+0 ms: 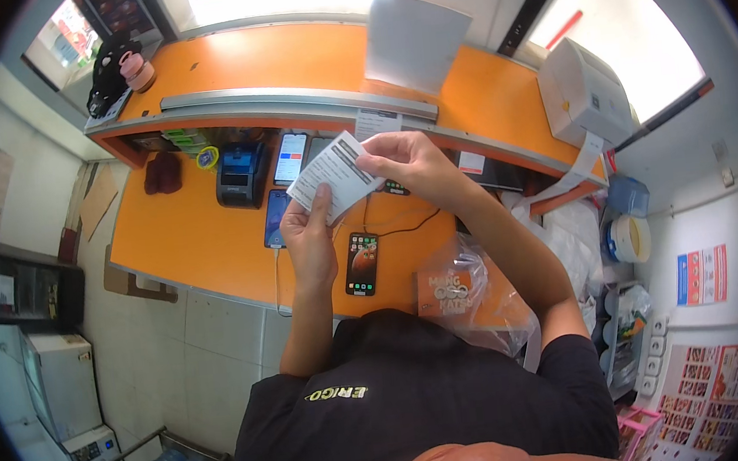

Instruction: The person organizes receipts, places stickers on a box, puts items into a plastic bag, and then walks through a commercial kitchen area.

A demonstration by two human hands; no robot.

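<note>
A small stack of printed paper slips [331, 176] is held up above the orange desk [192, 239]. My left hand [311, 235] grips its lower left part, the thumb lying across the print. At the upper right corner, my right hand [412, 157] pinches the paper between thumb and fingers. Beneath the slips, a smartphone with a blue screen [273, 219] is partly covered by my left hand. Another smartphone with a lit screen [290, 158] lies behind it. Nearer my body is a smartphone showing app icons [362, 264], with a dark cable close to its top.
A black portable printer [242, 174] stands left of the phones. Above the desk runs an orange shelf [274, 51] with a metal rail. A white label printer [584, 93] trails a paper strip at the right. A clear plastic bag [500, 298] lies by my right elbow.
</note>
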